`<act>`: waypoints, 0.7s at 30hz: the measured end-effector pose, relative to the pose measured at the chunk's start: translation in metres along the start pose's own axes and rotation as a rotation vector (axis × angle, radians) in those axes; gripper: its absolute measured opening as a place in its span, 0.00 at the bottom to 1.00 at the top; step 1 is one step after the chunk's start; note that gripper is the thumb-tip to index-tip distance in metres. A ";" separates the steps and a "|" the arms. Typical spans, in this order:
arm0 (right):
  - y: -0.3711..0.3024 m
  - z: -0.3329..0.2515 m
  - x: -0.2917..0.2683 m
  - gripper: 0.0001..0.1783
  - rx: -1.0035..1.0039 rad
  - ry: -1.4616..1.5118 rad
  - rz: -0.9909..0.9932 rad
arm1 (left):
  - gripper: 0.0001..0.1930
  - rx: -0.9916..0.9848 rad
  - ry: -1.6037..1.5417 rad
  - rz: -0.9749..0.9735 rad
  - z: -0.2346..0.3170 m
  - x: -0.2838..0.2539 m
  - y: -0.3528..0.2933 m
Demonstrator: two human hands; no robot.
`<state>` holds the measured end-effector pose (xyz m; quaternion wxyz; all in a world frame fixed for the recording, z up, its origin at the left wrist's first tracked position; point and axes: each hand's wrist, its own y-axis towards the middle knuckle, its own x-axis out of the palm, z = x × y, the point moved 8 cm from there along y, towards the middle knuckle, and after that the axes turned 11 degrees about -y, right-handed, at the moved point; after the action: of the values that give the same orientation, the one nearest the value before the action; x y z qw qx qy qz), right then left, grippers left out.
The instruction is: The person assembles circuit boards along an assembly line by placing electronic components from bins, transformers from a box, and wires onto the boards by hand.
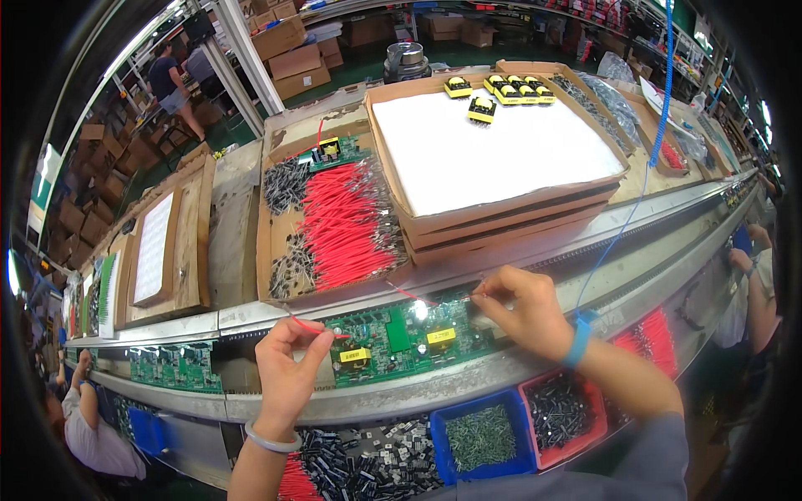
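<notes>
A green circuit board (399, 332) with yellow-wrapped parts lies on the conveyor rail between my hands. My left hand (288, 363), with a pale bangle at the wrist, pinches a red wire (311, 326) over the board's left end. Above the board's right end, the fingers of my right hand (528, 311) are closed in a pinch; a blue band circles that wrist. Another thin red wire (408, 291) runs over the board's far edge toward those fingertips, where its end is blurred.
Beyond the rail, a carton (334, 288) holds red wires and small black parts. Stacked trays (501, 221) carry yellow-black transformers (520, 88). Nearer me stand a blue bin (444, 455) and a red bin (597, 401) of components. A blue coiled cord (662, 108) hangs at right; co-workers sit at both sides.
</notes>
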<state>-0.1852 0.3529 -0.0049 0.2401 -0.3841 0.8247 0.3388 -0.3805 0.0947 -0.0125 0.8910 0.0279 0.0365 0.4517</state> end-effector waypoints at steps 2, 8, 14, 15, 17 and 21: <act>0.000 0.001 0.001 0.07 0.014 0.001 -0.006 | 0.06 -0.004 0.000 0.003 -0.002 -0.001 0.000; 0.000 -0.001 -0.001 0.06 -0.021 -0.023 0.005 | 0.05 -0.010 0.004 -0.008 -0.004 0.000 0.001; 0.004 -0.006 0.005 0.08 -0.001 -0.065 -0.067 | 0.05 -0.005 0.052 -0.017 -0.007 -0.002 0.004; 0.008 -0.014 0.008 0.08 -0.039 -0.079 -0.078 | 0.05 -0.022 0.076 -0.030 -0.008 0.000 0.005; 0.016 -0.023 0.013 0.08 -0.085 -0.086 -0.090 | 0.05 -0.037 0.075 -0.049 -0.011 0.004 0.008; 0.021 -0.038 0.020 0.08 -0.181 -0.100 -0.111 | 0.05 0.008 0.116 -0.074 -0.021 0.007 0.014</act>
<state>-0.2189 0.3255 0.0145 0.2638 -0.4320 0.7551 0.4167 -0.3899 0.1091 -0.0325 0.9034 0.0037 0.0906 0.4191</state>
